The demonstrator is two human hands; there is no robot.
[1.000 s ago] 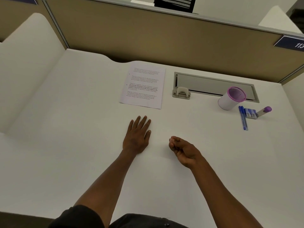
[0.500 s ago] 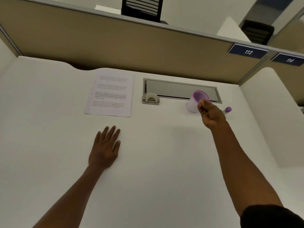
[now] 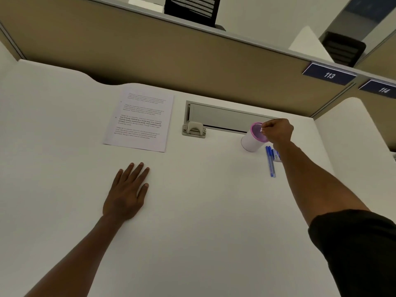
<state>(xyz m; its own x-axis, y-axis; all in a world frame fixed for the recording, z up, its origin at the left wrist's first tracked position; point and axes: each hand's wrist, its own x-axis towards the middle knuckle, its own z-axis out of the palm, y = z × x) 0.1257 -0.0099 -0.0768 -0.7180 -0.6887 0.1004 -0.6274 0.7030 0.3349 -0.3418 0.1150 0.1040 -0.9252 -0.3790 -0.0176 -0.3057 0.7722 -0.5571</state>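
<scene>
A white cup with a purple rim [image 3: 249,142] stands at the back right of the white desk [image 3: 192,221]. My right hand [image 3: 278,131] hovers at the cup's mouth, its curled fingertips pinched together over the opening; whether they hold anything I cannot see. My left hand [image 3: 126,194] lies flat on the desk with fingers straight, in front of a printed sheet of paper [image 3: 141,118]. Two blue pens [image 3: 270,161] lie just in front of the cup, beside my right forearm.
A grey cable hatch [image 3: 225,117] with a latch [image 3: 194,129] is set into the desk behind the cup. A tan partition [image 3: 192,61] walls the back, with number plates 113 and 114. A small blue packet [image 3: 278,157] lies partly under my forearm.
My right hand went from the desk's middle out to the cup and now sits over its mouth. The view swung right. My left hand stayed flat.
</scene>
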